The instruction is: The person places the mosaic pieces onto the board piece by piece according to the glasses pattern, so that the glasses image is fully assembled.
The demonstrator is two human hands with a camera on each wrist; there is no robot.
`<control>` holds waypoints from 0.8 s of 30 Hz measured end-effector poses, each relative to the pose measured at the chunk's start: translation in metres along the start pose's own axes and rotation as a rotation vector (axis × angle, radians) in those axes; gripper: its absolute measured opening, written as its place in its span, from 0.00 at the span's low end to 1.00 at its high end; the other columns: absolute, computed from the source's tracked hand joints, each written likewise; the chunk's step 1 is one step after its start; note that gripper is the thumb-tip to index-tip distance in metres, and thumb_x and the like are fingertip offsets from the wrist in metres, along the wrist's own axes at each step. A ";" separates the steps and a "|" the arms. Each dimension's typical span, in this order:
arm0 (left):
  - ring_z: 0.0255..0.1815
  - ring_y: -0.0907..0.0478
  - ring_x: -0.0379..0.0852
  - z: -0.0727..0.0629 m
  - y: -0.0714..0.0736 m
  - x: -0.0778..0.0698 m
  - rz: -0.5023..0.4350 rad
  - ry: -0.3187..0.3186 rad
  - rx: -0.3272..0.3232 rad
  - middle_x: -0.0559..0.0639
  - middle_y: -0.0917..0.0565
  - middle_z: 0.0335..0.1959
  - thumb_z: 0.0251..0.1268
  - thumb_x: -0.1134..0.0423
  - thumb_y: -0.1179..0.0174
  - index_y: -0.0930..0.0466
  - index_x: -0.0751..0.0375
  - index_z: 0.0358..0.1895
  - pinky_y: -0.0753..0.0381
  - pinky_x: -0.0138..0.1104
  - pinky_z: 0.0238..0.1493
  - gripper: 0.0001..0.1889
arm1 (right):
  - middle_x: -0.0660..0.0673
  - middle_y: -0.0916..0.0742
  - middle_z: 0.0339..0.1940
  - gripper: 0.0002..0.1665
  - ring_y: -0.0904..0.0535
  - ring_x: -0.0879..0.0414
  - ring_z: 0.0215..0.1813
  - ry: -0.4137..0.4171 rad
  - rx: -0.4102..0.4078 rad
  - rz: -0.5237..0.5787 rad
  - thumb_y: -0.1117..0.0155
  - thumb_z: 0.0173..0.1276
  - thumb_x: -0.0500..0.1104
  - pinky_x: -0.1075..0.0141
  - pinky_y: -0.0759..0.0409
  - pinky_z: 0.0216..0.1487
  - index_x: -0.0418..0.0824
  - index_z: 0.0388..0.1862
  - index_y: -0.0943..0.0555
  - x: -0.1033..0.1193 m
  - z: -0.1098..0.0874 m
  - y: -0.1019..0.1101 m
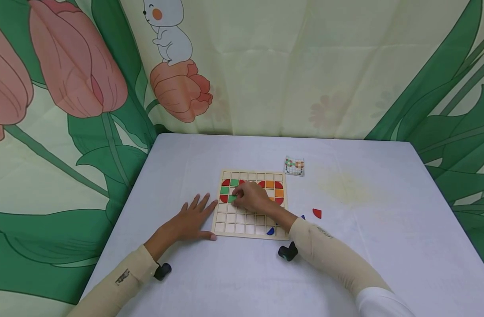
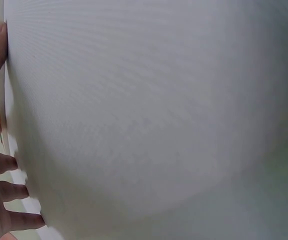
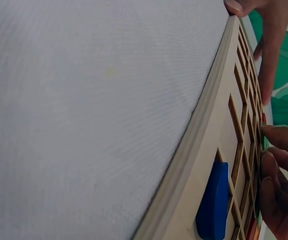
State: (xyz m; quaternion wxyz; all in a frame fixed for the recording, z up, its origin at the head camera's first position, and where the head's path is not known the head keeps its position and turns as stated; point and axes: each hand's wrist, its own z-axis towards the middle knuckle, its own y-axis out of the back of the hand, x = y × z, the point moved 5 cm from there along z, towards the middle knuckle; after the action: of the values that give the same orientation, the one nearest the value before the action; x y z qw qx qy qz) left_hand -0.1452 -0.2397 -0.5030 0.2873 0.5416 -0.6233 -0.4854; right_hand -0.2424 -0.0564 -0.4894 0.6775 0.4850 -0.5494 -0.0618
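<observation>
A wooden grid board (image 1: 226, 228) lies on the table, with red, green and orange pieces set in its upper rows. My right hand (image 1: 251, 197) reaches over it from the right, its curled fingertips pinching a green square piece (image 1: 232, 199) in the left part of the grid. In the right wrist view the thumb and fingers (image 3: 281, 145) meet at the board's surface, partly hiding the piece. Spread fingers mark my left hand (image 1: 192, 220), which rests at the board's left edge. A blue rounded piece (image 1: 270, 231) lies on the board's near right part.
Beyond the board's far right corner lies a small pattern card (image 1: 294, 166). A loose red rounded piece (image 1: 317, 213) sits on the white-covered table (image 1: 384, 211) to the right. A bit of blue (image 1: 303, 217) shows beside my right forearm. A printed curtain (image 1: 265, 66) hangs behind.
</observation>
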 end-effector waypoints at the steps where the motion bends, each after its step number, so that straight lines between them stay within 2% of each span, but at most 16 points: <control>1: 0.82 0.61 0.69 0.000 0.000 0.000 0.001 0.000 0.000 0.59 0.56 0.84 0.50 0.26 0.36 0.53 0.46 0.82 0.47 0.69 0.72 0.59 | 0.53 0.16 0.25 0.15 0.23 0.60 0.29 0.001 -0.003 -0.009 0.23 0.60 0.44 0.69 0.26 0.28 0.41 0.45 0.11 0.000 0.000 0.000; 13: 0.82 0.61 0.69 0.000 0.000 -0.001 0.000 0.001 0.003 0.59 0.55 0.84 0.51 0.27 0.35 0.53 0.47 0.82 0.47 0.69 0.71 0.59 | 0.52 0.15 0.28 0.16 0.22 0.59 0.31 -0.002 -0.003 -0.026 0.23 0.60 0.44 0.67 0.24 0.32 0.40 0.46 0.12 0.006 -0.004 0.003; 19: 0.82 0.61 0.68 -0.001 0.000 -0.002 -0.007 0.002 -0.002 0.59 0.55 0.84 0.51 0.28 0.34 0.52 0.47 0.82 0.47 0.69 0.72 0.59 | 0.54 0.12 0.38 0.16 0.19 0.58 0.44 0.030 0.055 0.050 0.30 0.68 0.46 0.63 0.19 0.49 0.43 0.52 0.14 -0.001 -0.019 0.015; 22: 0.82 0.61 0.68 -0.001 0.001 -0.003 -0.009 0.004 -0.008 0.59 0.55 0.84 0.51 0.28 0.34 0.52 0.47 0.82 0.48 0.68 0.72 0.59 | 0.55 0.12 0.42 0.16 0.20 0.59 0.42 0.053 0.079 0.068 0.32 0.70 0.47 0.63 0.19 0.46 0.44 0.53 0.15 -0.010 -0.031 0.026; 24: 0.82 0.60 0.68 -0.002 0.001 -0.003 -0.007 0.004 -0.015 0.59 0.54 0.83 0.51 0.29 0.34 0.52 0.48 0.82 0.47 0.69 0.72 0.59 | 0.54 0.12 0.42 0.16 0.21 0.59 0.35 0.066 0.079 0.073 0.32 0.70 0.47 0.66 0.21 0.38 0.44 0.53 0.15 -0.018 -0.040 0.035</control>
State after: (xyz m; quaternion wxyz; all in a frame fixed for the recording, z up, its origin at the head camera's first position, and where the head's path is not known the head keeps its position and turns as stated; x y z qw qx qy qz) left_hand -0.1434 -0.2377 -0.5011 0.2909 0.5424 -0.6171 -0.4902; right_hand -0.2327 -0.0036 -0.4729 0.6774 0.4928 -0.5462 0.0009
